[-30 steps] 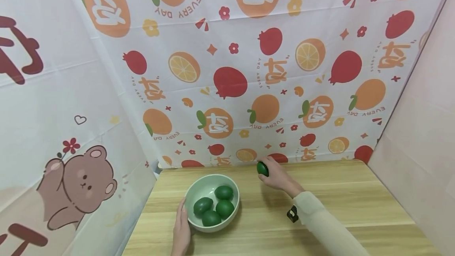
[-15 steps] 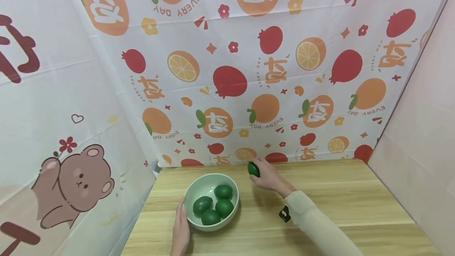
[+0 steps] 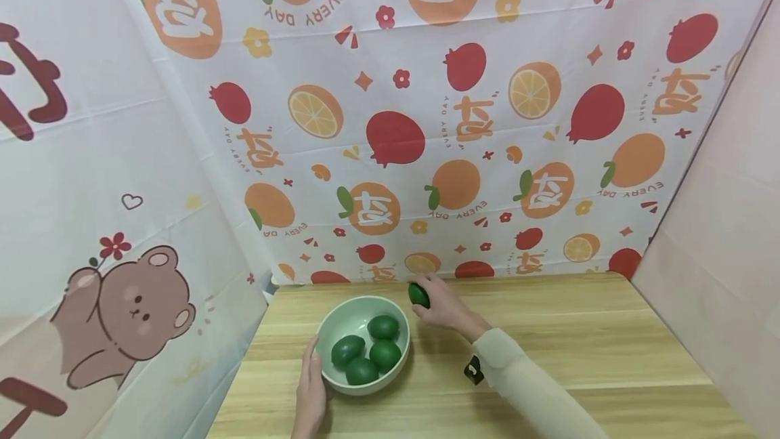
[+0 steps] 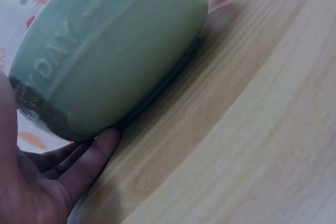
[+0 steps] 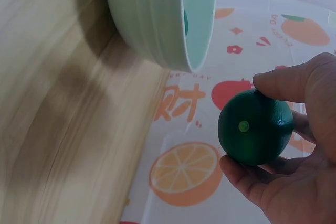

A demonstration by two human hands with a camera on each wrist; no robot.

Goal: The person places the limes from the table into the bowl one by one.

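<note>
A pale green bowl point(image 3: 329, 320) stands on the wooden table and holds several dark green limes point(image 3: 384, 356). My left hand point(image 3: 311, 395) grips its left side; in the left wrist view, fingertips point(image 4: 107, 137) lie against the lower wall point(image 4: 131, 51), near the tabletop. Just beyond the bowl's right rim, my right hand point(image 3: 441, 305) holds another dark green lime point(image 3: 418, 295) above the table. The right wrist view shows that lime point(image 5: 254, 127) pinched between thumb and fingers, its pale stem end facing the camera.
The wooden table point(image 3: 579, 330) ends at a fruit-print cloth point(image 3: 341, 175) at the back. A bear-print cloth point(image 3: 152, 303) hangs on the left, a plain pale one point(image 3: 725, 242) on the right. A small black device point(image 3: 473, 370) sits at the right wrist.
My right hand has moved left with the lime, closer to the bowl. The left hand and the bowl have stayed in place.
</note>
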